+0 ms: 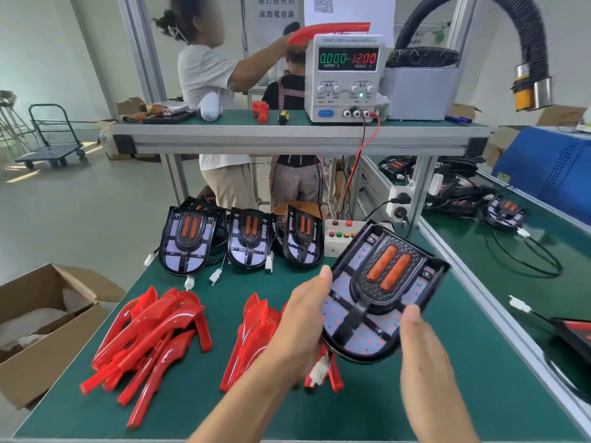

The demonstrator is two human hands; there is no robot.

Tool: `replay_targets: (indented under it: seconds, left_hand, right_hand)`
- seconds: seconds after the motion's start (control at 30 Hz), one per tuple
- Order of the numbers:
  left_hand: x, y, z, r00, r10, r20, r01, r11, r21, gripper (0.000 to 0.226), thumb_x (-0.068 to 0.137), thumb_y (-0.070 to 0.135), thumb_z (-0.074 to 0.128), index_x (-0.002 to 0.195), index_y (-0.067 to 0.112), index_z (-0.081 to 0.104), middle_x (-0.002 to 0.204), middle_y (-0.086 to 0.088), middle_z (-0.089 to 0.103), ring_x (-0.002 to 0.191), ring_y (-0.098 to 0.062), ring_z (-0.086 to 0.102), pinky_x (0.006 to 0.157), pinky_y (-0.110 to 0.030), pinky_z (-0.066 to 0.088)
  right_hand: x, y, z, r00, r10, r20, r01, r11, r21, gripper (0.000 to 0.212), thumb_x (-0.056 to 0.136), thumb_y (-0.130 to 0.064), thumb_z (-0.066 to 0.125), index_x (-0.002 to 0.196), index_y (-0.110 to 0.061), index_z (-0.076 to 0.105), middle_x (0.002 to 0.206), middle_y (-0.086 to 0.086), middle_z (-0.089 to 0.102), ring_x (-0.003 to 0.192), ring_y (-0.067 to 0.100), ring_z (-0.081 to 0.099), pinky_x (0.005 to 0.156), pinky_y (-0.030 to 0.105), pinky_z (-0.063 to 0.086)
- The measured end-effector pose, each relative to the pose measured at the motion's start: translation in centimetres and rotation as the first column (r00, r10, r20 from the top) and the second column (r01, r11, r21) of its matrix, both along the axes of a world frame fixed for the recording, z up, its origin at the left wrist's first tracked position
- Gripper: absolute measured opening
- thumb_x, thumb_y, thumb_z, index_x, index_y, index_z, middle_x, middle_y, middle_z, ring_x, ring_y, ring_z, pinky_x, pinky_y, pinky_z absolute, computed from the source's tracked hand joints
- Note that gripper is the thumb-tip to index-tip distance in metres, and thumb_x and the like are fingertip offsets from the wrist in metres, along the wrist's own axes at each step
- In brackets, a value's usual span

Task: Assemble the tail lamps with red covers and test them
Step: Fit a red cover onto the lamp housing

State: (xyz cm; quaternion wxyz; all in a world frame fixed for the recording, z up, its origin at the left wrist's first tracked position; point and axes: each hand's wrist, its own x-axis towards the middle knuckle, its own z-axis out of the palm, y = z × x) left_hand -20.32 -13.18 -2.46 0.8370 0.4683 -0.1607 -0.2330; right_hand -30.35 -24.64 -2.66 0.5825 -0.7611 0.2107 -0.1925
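Green counter (204,407) fills the lower view, and across its far end runs a raised shelf (287,135) carrying a power supply (343,76), its display reading 0.000 and 12.00. A cardboard box (41,330) sits open just off the counter's left edge. Up in the air above the counter's right half is the tail lamp (380,292), tilted, orange strips facing up. The left hand (303,318) grips its left edge, thumb up on the rim, fingers curled underneath. The right hand (422,350) is at the lamp's lower right edge, thumb touching the rim, fingers out of sight, so its grasp cannot be told. Three more lamps (188,241) stand in a row at the back. Two piles of red covers (153,334) lie near the front, one partly under the left wrist. A white connector (319,372) dangles below the held lamp.
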Motion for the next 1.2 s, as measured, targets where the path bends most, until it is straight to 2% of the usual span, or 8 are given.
replay_targets:
  seconds: [0.2,0.33,0.47,0.63,0.73,0.87,1.0,1.2]
  left_hand:
    - [2.6,2.6,3.9,0.944,-0.293,0.150,0.220,0.900,0.376,0.049,0.102,0.038,0.051,0.116,-0.005,0.069,0.124,-0.022,0.068,0.110,-0.029,0.067,0.104,-0.047,0.051]
    - [2.9,2.0,7.1,0.682,-0.675,0.283,0.257,0.583,0.771,0.044,0.102,0.038,0.052,0.100,-0.003,0.068,0.095,-0.001,0.068,0.087,-0.011,0.058,0.088,-0.033,0.048]
    - [2.4,-0.1,7.9,0.418,-0.859,0.295,0.129,0.378,0.917,0.043,0.104,0.039,0.049,0.112,0.003,0.071,0.108,-0.006,0.075,0.093,-0.007,0.059,0.098,-0.035,0.049]
    - [2.5,-0.3,6.9,0.506,-0.800,0.323,0.089,0.421,0.903,0.042,0.100,0.053,0.051,0.082,0.019,0.069,0.069,0.015,0.058,0.066,-0.001,0.049,0.067,-0.021,0.043]
    - [3.1,-0.3,5.5,0.714,-0.571,0.405,-0.003,0.576,0.817,0.055,0.100,0.060,0.043,0.084,0.013,0.067,0.077,0.011,0.062,0.071,-0.008,0.055,0.079,-0.039,0.051]
    - [4.1,1.1,3.5,0.849,-0.099,0.519,-0.295,0.726,0.621,0.046,0.106,0.048,0.039,0.098,0.017,0.071,0.099,0.005,0.076,0.091,-0.006,0.072,0.091,-0.031,0.053]
    - [2.8,3.2,0.5,0.841,0.173,0.513,-0.467,0.709,0.528,0.041,0.106,0.040,0.045,0.086,0.017,0.072,0.088,0.004,0.077,0.087,-0.010,0.073,0.091,-0.043,0.057]
    - [-0.1,4.3,-3.6,0.818,0.110,0.565,-0.528,0.534,0.660,0.030,0.090,0.048,0.059,0.073,0.023,0.063,0.066,0.007,0.067,0.064,-0.015,0.062,0.064,-0.038,0.052]
  right_hand:
    - [-1.8,-7.2,4.7,0.944,-0.079,0.322,0.217,0.881,-0.420,0.061,0.082,-0.065,0.051,0.126,-0.023,0.057,0.128,-0.007,0.047,0.123,0.007,0.047,0.108,0.029,0.032]
    - [0.0,-9.4,7.3,0.893,0.408,-0.191,-0.414,0.577,-0.704,0.074,0.072,-0.089,0.050,0.139,-0.057,0.040,0.144,-0.047,0.029,0.140,-0.023,0.018,0.111,0.004,0.012]
    - [1.8,-8.2,6.6,0.471,0.723,-0.506,-0.880,0.343,-0.328,0.055,0.088,-0.073,0.057,0.138,-0.055,0.045,0.138,-0.044,0.048,0.125,-0.020,0.047,0.103,0.008,0.039]
    - [0.8,-7.4,2.4,0.597,0.751,-0.281,-0.793,0.606,-0.066,0.057,0.088,-0.074,0.052,0.130,-0.038,0.063,0.132,-0.005,0.068,0.127,0.012,0.060,0.107,0.027,0.046]
    - [0.0,-7.8,1.3,0.716,0.664,-0.215,-0.655,0.746,0.125,0.053,0.086,-0.074,0.059,0.116,-0.033,0.074,0.116,0.001,0.077,0.108,0.018,0.073,0.087,0.026,0.056]
    - [0.0,-9.2,-1.1,0.885,0.378,-0.271,-0.234,0.865,0.443,0.051,0.078,-0.058,0.068,0.093,-0.012,0.083,0.100,0.023,0.077,0.081,0.037,0.077,0.075,0.043,0.062]
    - [0.4,-10.2,-3.7,0.913,0.198,-0.358,0.053,0.811,0.583,0.047,0.090,-0.046,0.066,0.087,-0.002,0.082,0.100,0.030,0.074,0.069,0.039,0.075,0.060,0.047,0.063]
    - [1.0,-10.6,-5.6,0.904,0.156,-0.398,0.068,0.866,0.495,0.053,0.098,-0.058,0.051,0.090,-0.017,0.084,0.100,0.025,0.077,0.084,0.041,0.077,0.075,0.045,0.063]
